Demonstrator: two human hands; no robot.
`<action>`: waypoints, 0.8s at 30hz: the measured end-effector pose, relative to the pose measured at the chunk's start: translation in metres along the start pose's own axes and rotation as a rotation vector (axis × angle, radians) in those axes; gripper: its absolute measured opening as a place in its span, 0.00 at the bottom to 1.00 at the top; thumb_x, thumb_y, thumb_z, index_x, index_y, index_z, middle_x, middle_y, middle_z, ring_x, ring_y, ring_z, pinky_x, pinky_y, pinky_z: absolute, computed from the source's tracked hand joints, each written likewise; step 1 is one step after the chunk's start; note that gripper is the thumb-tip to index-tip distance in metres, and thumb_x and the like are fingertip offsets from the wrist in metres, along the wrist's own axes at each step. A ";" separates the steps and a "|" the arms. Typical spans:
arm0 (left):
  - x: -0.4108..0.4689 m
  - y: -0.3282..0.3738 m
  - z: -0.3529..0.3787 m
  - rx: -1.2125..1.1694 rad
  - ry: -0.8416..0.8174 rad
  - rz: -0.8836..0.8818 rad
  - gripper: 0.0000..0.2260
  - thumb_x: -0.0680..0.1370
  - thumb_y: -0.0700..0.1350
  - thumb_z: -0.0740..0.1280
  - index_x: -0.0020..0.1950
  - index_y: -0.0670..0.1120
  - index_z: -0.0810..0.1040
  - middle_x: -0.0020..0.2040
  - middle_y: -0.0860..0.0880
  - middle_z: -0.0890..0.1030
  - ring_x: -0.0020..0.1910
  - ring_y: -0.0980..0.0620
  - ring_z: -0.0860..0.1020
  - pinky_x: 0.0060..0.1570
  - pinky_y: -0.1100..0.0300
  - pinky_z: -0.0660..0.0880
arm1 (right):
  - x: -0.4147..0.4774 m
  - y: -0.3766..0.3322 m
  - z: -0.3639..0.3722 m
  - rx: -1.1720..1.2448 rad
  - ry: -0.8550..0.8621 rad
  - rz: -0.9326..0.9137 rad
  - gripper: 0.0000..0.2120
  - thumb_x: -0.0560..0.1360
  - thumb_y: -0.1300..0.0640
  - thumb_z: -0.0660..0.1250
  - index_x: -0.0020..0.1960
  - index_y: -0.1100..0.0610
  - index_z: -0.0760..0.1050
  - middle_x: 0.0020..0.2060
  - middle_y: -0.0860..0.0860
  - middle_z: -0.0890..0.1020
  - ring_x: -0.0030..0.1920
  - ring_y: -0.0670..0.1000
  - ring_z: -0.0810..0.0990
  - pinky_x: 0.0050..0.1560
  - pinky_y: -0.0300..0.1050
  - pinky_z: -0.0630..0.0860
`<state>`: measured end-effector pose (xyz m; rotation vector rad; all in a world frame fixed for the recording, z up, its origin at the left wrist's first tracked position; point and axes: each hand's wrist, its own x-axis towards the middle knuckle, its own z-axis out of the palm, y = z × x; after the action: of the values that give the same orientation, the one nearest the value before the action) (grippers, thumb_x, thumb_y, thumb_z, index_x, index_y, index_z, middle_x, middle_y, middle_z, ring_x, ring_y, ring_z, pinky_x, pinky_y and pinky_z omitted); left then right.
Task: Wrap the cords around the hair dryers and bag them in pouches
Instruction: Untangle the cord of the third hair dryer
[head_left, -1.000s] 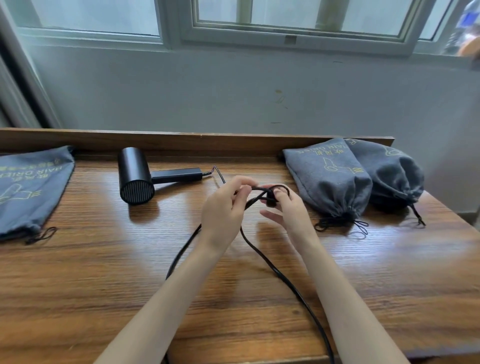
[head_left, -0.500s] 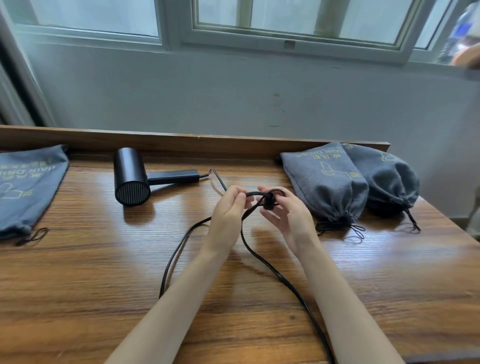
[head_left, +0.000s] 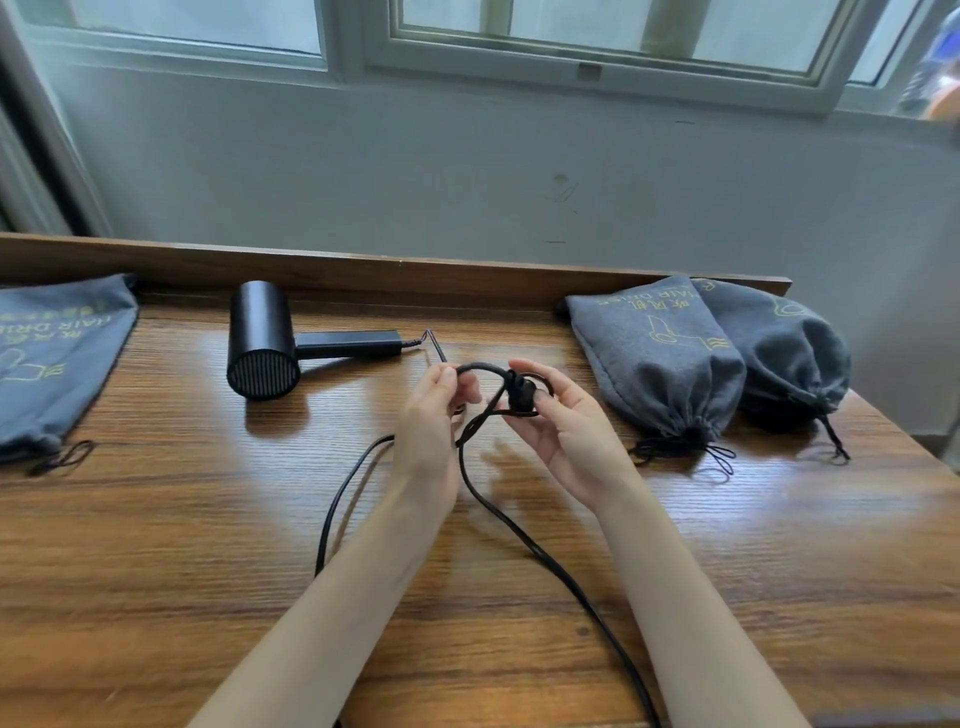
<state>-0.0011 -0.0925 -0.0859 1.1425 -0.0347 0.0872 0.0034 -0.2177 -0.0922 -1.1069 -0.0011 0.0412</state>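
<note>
Three grey drawstring pouches and one black hair dryer on a wooden table. Reads as a late stage: by judgement, two units finished, one outstanding.

At left edge of frame, flat pouch: lies limp and apparently empty, drawstring loose at the mouth; presumably awaits the last dryer.

At right of centre, nearer filled pouch and, touching it on the far right, farther filled pouch: bulge, cinched shut at the mouths; contents hidden, presumably dryers already bagged.

At upper left of centre, hair dryer: lies on its side, grille toward the camera, handle pointing right; neither wrapped nor bagged.

From handle end to centre of frame, then down past the bottom edge, cord: trails in long slack; not yet wound round the dryer.

At centre, left hand: pinches a bend of cord between thumb and fingertips. Just to its right, right hand: curls thumb and fingers round a small loop of cord and a dark lump at the crossing, plug or strap, cannot tell which.

Left to do, by this reading: gathering the slack, wrapping, bagging, cinching.

Writing, yellow-green and upside down to the camera: reads "HAIR DRIER" on nearer filled pouch, and the same in part on flat pouch, beside an outline of a dryer; adjoining characters too small to read. No brand legible on the dryer.
</note>
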 end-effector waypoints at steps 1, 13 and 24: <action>0.002 0.000 -0.001 -0.050 0.006 -0.008 0.17 0.82 0.41 0.51 0.37 0.45 0.72 0.34 0.51 0.72 0.36 0.55 0.70 0.48 0.57 0.67 | 0.000 0.000 0.001 0.018 -0.012 -0.002 0.13 0.80 0.67 0.53 0.55 0.59 0.75 0.45 0.55 0.81 0.45 0.51 0.81 0.47 0.38 0.80; 0.008 0.012 -0.015 -0.023 0.010 0.079 0.15 0.83 0.42 0.49 0.39 0.46 0.69 0.29 0.55 0.67 0.29 0.58 0.64 0.34 0.64 0.62 | 0.011 0.007 -0.023 -0.328 0.315 -0.030 0.14 0.81 0.64 0.52 0.52 0.57 0.76 0.43 0.53 0.82 0.43 0.46 0.80 0.39 0.36 0.76; 0.015 0.041 -0.008 0.141 -0.030 0.181 0.10 0.80 0.40 0.58 0.45 0.47 0.77 0.33 0.52 0.72 0.31 0.60 0.67 0.33 0.70 0.66 | -0.027 -0.054 -0.012 -0.978 -0.400 -0.129 0.33 0.63 0.50 0.68 0.66 0.37 0.64 0.67 0.38 0.70 0.68 0.37 0.66 0.70 0.41 0.63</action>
<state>0.0099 -0.0672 -0.0508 1.2799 -0.1614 0.2364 -0.0220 -0.2530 -0.0486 -2.0551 -0.4964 0.1569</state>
